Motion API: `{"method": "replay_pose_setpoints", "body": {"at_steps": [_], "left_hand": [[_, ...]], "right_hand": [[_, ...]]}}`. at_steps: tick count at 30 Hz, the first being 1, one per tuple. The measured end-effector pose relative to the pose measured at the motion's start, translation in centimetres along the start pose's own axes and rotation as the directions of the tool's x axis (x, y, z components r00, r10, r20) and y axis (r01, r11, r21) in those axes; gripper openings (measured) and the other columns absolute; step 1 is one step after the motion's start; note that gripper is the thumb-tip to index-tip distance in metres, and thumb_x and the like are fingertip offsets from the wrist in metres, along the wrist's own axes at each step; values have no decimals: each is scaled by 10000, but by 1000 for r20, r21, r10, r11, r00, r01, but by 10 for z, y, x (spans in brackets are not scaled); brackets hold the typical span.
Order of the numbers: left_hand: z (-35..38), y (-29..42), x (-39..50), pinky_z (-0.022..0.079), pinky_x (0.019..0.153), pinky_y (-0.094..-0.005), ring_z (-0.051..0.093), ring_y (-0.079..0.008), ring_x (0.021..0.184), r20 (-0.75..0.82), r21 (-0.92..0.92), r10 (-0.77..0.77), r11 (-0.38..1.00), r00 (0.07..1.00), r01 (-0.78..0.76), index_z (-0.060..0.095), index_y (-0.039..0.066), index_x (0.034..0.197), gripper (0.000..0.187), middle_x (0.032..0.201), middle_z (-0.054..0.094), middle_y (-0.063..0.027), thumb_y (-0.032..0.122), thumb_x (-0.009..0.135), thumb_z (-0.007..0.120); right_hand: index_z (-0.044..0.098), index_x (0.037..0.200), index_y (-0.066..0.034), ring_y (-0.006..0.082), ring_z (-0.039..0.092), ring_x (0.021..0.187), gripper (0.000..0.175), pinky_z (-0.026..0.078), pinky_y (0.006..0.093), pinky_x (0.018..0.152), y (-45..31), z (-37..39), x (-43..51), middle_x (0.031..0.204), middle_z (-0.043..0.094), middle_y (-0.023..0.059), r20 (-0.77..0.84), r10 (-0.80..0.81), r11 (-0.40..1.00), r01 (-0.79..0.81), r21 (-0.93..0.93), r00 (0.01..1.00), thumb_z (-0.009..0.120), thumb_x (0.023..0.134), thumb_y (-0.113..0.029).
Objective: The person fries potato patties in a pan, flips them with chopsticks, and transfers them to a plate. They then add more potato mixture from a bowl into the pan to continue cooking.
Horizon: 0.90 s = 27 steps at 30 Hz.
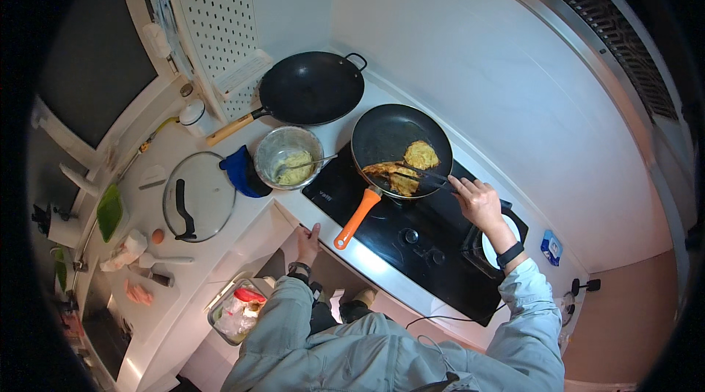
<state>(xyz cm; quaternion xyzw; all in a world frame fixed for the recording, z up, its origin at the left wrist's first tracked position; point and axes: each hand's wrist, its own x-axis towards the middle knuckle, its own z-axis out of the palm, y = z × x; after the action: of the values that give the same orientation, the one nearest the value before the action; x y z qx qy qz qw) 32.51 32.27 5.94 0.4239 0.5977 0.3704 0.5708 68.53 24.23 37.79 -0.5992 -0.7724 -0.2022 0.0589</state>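
My right hand [478, 202] grips black tongs [424, 176] that reach over the rim of a black frying pan [380, 133]. Their tips touch a browned, uneven piece of fried batter [405, 183] at the pan's near side. A rounder yellow fritter [422, 155] lies just beyond it. The pan sits on the black cooktop [374, 238], its orange handle [358, 218] pointing towards me. My left hand [307, 243] is by the counter's front edge, thumb apart from the fingers, with nothing visible in it. Left of the pan, a metal bowl [264, 144] holds pale batter [296, 167] and a spoon [314, 163].
A black wok [311, 86] with a wooden handle stands behind the bowl. Further left are a blue mitt [242, 169], a glass lid [212, 199] and an egg [158, 236]. A white plate [498, 240] lies beneath my right forearm. Below the counter hangs a waste bin [234, 315].
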Motion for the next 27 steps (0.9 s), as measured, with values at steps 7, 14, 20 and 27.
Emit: {"method": "replay_pose_setpoints", "body": {"at_steps": [7, 14, 20, 27], "left_hand": [[-1, 1, 2, 387, 365, -254, 395, -98, 430, 8, 9, -56, 998, 998, 56, 288, 128, 884, 445, 598, 393, -19, 420, 866, 623], [-3, -7, 4, 411, 362, -266, 419, -109, 419, 46, -51, -43, 998, 998, 45, 296, 111, 893, 445, 610, 420, -35, 408, 865, 627], [-2, -12, 10, 419, 345, -271, 436, -119, 401, 50, -72, -56, 996, 997, 60, 306, 94, 893, 447, 624, 446, -48, 402, 864, 629], [-3, -9, 8, 354, 352, -248, 369, -90, 410, 44, -32, -48, 998, 998, 50, 290, 134, 892, 445, 586, 385, -4, 425, 864, 624]], "right_hand": [[612, 1141, -103, 204, 580, 639, 377, 474, 319, 578, -7, 20, 5, 788, 627, 31, 18, 22, 994, -24, 105, 1000, 654, 767, -125], [614, 1139, -114, 187, 546, 615, 395, 442, 300, 556, -17, 1, -18, 828, 624, 19, 66, -2, 999, 6, -52, 998, 670, 748, -123], [557, 1237, -105, 191, 554, 689, 499, 442, 318, 569, -38, 9, -47, 968, 618, 66, 6, 62, 993, -61, -103, 998, 642, 746, -71], [561, 1228, -97, 195, 551, 679, 480, 437, 314, 558, -44, 21, -44, 932, 609, 62, -9, 95, 995, -95, -21, 995, 628, 754, -63]]}}
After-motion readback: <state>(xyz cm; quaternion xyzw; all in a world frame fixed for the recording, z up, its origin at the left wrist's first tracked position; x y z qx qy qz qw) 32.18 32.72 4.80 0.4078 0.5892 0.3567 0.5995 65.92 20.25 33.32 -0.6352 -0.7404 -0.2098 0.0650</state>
